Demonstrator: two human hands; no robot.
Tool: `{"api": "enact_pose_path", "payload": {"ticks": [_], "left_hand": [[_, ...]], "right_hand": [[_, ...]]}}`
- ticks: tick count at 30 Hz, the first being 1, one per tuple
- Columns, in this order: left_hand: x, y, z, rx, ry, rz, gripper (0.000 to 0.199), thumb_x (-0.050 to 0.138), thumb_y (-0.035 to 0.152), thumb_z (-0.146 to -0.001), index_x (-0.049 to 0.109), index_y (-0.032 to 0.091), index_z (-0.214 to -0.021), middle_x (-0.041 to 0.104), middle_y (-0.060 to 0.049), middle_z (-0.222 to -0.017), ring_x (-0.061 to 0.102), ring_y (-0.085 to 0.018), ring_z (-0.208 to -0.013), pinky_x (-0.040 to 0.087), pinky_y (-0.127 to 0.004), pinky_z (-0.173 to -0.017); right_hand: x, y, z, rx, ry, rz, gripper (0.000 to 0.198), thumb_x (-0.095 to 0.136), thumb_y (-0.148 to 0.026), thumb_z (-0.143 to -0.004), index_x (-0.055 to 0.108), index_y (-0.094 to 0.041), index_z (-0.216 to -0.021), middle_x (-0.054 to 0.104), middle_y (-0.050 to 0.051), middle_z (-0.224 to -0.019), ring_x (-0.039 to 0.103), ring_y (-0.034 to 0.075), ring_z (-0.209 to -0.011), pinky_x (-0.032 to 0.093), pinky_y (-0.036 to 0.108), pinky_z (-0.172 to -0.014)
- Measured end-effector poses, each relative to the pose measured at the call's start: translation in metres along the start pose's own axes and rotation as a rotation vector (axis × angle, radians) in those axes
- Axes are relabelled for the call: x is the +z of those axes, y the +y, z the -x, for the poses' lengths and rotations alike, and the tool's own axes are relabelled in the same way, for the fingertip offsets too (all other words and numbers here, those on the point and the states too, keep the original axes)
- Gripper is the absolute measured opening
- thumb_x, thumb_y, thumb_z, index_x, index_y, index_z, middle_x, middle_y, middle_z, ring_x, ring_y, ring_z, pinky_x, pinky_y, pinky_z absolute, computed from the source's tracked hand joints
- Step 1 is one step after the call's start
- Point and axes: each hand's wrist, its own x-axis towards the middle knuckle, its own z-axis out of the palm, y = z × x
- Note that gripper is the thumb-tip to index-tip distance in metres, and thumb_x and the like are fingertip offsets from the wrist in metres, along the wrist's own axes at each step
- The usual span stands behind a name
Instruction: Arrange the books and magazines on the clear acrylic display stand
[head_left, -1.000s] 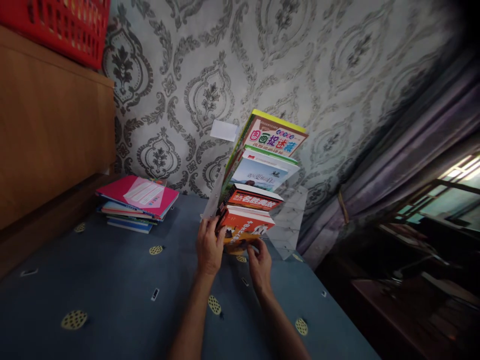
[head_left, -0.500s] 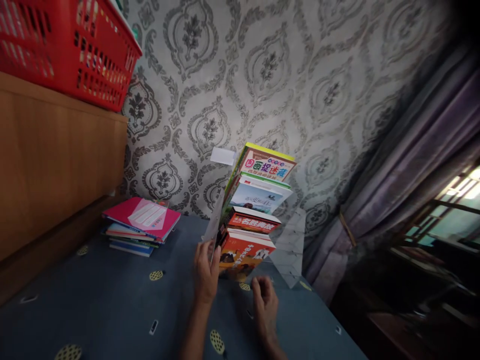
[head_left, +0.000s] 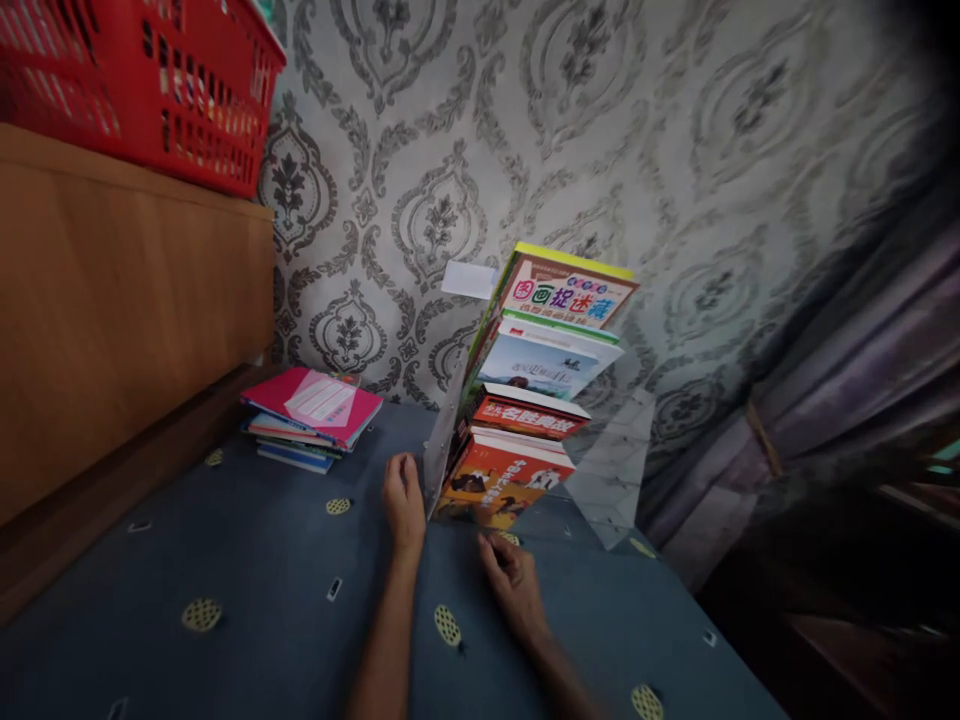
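Several books (head_left: pixel 544 365) stand in stepped rows, covers facing me, in a clear plastic book rack (head_left: pixel 611 470). An orange-covered book (head_left: pixel 506 482) is at the front; a yellow-edged one (head_left: pixel 577 285) rises at the back. My left hand (head_left: pixel 405 505) is beside the rack's clear left panel, close to its lower corner. Its fingers are loosely bent, slightly apart, with nothing visible in them. Just in front of the rack's lower edge, my right hand (head_left: pixel 514 585) has its fingers curled in. Nothing shows in it, and contact with the rack is unclear.
A low pile of books (head_left: pixel 300 440), topped by a pink cover, lies left on the dark blue patterned surface (head_left: pixel 277 600). Beyond it, a red basket (head_left: pixel 217 110) sits on a wooden cabinet (head_left: pixel 135 310). Patterned wallpaper (head_left: pixel 442 220) stands behind; a curtain (head_left: pixel 810 380) hangs right.
The view has shifted, so the rack appears higher and farther right. My left hand has come off the edge of the left panel and is now beside it. My right hand stays curled in front.
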Motion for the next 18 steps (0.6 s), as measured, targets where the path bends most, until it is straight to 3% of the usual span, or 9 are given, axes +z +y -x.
{"api": "enact_pose_path", "payload": {"ticks": [10,15,18], "left_hand": [[-0.043,0.021,-0.026,0.404,0.023,-0.499,0.033,0.039,0.035,-0.101,0.066,0.017,-0.103,0.067,-0.014,-0.101,0.061,-0.026,-0.099,0.049,-0.039,-0.091],[-0.076,0.038,-0.041,0.411,0.181,-0.842,0.036,0.046,0.039,-0.098,0.065,0.015,-0.117,0.063,-0.019,-0.117,0.056,-0.034,-0.113,0.045,-0.048,-0.1],[-0.093,0.047,-0.052,0.446,0.092,-1.062,0.049,0.053,0.04,-0.095,0.054,0.014,-0.137,0.055,-0.022,-0.14,0.048,-0.038,-0.13,0.037,-0.056,-0.108]], "right_hand": [[0.001,0.0,-0.001,-0.024,-0.091,-0.032,0.05,0.042,-0.057,-0.092,0.033,-0.024,-0.056,0.034,-0.004,-0.053,0.036,0.013,-0.053,0.028,0.028,-0.054],[0.001,0.0,-0.002,-0.031,-0.076,-0.051,0.049,0.041,-0.055,-0.091,0.034,-0.024,-0.054,0.039,-0.003,-0.05,0.04,0.013,-0.051,0.029,0.028,-0.052],[0.001,0.001,-0.003,-0.021,-0.079,-0.075,0.047,0.04,-0.054,-0.09,0.034,-0.024,-0.054,0.04,-0.003,-0.05,0.043,0.014,-0.05,0.029,0.028,-0.052]]}}
